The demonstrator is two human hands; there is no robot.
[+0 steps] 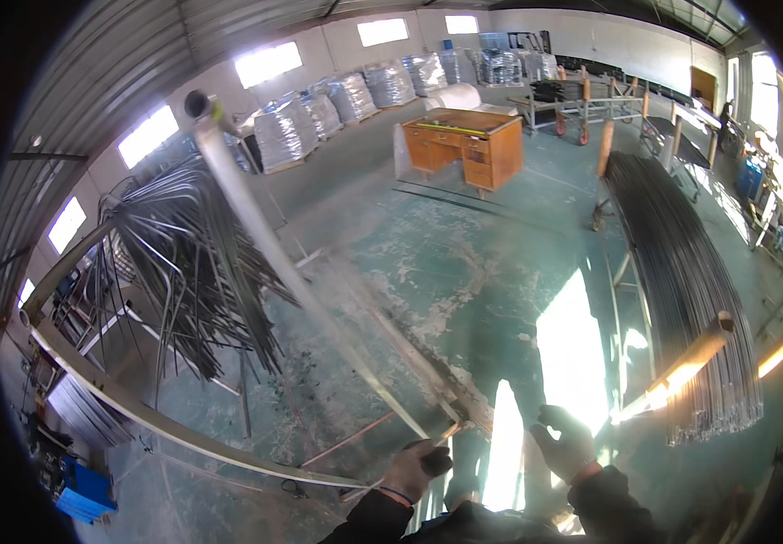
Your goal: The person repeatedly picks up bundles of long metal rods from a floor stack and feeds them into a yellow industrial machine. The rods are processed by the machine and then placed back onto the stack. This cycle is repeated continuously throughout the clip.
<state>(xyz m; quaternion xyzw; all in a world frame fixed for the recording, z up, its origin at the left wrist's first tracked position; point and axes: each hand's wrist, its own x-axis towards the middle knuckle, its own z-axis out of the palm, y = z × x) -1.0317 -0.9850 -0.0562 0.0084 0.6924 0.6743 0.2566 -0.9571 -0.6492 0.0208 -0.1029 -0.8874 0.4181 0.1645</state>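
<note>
My left hand (415, 470), in a light glove with dark fingertips, is closed at the lower middle, its fingers curled. What it holds, if anything, is hidden. It sits beside the lower end of a pale metal post (269, 240) that rises toward the upper left. A long curved-looking rail (183, 444) of the same frame ends close to my left wrist. My right hand (567, 446), gloved alike, hovers over the sunlit floor with its thumb apart from its bent fingers. Nothing shows in it.
A rack of long dark rods (681, 281) stands at right, with orange-brown sleeved posts (695, 358). Bent dark rods (192, 245) hang in a bundle at left. Beyond are a wooden desk (491, 156), wrapped pallets (350, 95) and a blue box (86, 491) at lower left.
</note>
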